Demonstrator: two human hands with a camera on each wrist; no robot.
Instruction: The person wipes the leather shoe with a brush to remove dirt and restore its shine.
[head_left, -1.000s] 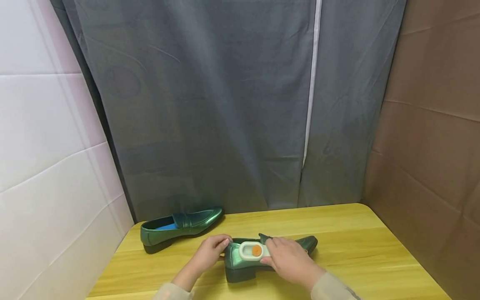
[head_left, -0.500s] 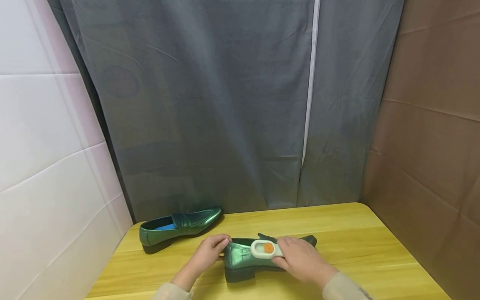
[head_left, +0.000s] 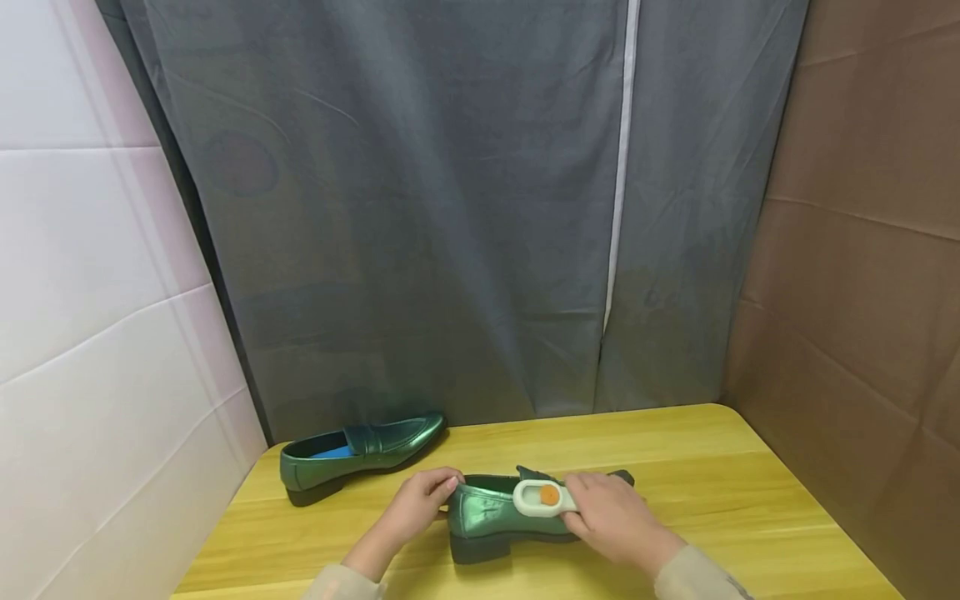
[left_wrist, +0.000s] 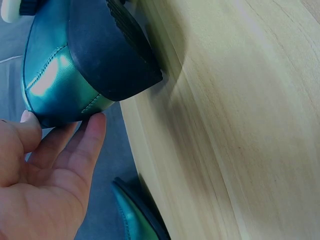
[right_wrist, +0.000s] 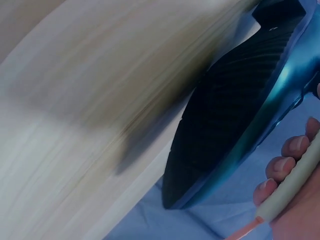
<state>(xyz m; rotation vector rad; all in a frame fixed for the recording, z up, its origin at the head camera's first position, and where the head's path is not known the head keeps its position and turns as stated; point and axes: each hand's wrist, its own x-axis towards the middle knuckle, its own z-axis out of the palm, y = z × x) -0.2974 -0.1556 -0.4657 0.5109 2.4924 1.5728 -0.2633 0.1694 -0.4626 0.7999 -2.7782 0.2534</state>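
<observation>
My left hand [head_left: 416, 504] pinches the heel end of a metallic green loafer [head_left: 480, 512], which stands with its toe to the right. Thumb and fingers of this hand [left_wrist: 55, 185] clasp the back of the loafer [left_wrist: 55, 85] in the left wrist view. Wrapped around a cream handle, my right hand [head_left: 611, 512] holds what looks like a shoe brush [head_left: 538, 498] with an orange disc on its head. The head lies against the loafer's near side. Its underside is mostly hidden. In the right wrist view, the fingers curl around the handle [right_wrist: 290, 190], and the loafer's dark ridged sole [right_wrist: 230, 110] shows.
A matching green loafer [head_left: 315, 475] with a blue insole stands at the back left of the yellow wood-grain table [head_left: 750, 500]. A grey curtain [head_left: 450, 208] hangs behind, a white panel [head_left: 97, 333] rises at left, and a brown one [head_left: 862, 250] at right.
The right hand has moved the brush rightward along the loafer's side, from near the heel toward the middle. The left hand and both loafers have stayed in place.
</observation>
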